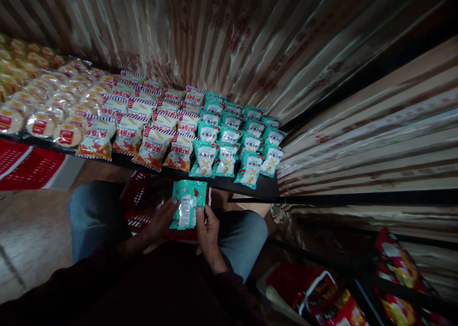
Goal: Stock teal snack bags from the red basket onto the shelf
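Between both hands, above my lap, is a teal snack bag with its printed back and white label facing up. My left hand grips the bag's left edge. My right hand pinches its lower right side, thumb on top. Just beyond, the dark shelf bears rows of matching teal snack bags, fronts facing me. To their left stand white and orange snack bags with striped edges. The fingers under the held bag are hidden.
Round crackers in clear wrappers fill the shelf's left part. A red basket sits below the shelf between my knees, another red basket at far left. Corrugated sheeting walls the back and right. Red snack packages lie at lower right.
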### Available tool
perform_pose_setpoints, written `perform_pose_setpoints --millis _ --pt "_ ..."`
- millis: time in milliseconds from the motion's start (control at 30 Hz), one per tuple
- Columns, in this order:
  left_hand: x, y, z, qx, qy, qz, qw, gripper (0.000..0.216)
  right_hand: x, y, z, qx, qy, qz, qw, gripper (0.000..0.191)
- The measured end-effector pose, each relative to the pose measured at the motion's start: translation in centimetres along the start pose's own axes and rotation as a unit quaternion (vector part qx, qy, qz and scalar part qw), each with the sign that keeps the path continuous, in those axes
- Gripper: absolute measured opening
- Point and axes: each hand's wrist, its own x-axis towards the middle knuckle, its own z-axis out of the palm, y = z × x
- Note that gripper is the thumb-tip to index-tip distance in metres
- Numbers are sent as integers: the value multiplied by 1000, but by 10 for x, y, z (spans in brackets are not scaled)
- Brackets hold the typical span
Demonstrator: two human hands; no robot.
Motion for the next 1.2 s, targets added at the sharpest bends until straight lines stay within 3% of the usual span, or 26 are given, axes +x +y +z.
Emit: perform_pose_setpoints --millis 133,367,533,633,733,900,1033,1100,1200 --pt "-6 7 20 84 -103 48 990 65 3 1 -8 -33 51 -35 998 32" --pt "-3 10 46 133 -83 162 974 46 13 -4 -25 -43 104 -56 992 30" --pt "-1 26 72 190 -29 198 961 44 19 -9 -32 -148 229 -145 951 41" --pt "3 26 88 198 9 235 951 41 18 -12 -37 -191 217 -200 936 38" --pt "6 15 100 190 -8 283 940 41 18 -15 -43 -208 159 -229 937 42" --pt "-1 -3 106 186 -74 384 901 48 20 -13 -47 -134 120 -208 961 54" --pt "-4 1 111 204 -94 429 875 45 20 -7 -50 -35 122 -153 980 52" --pt "0 6 116 210 -74 418 881 40 22 -5 -55 -4 136 -117 984 46" --pt "13 12 124 192 -19 336 922 42 29 -5 -65 30 157 -67 985 43"
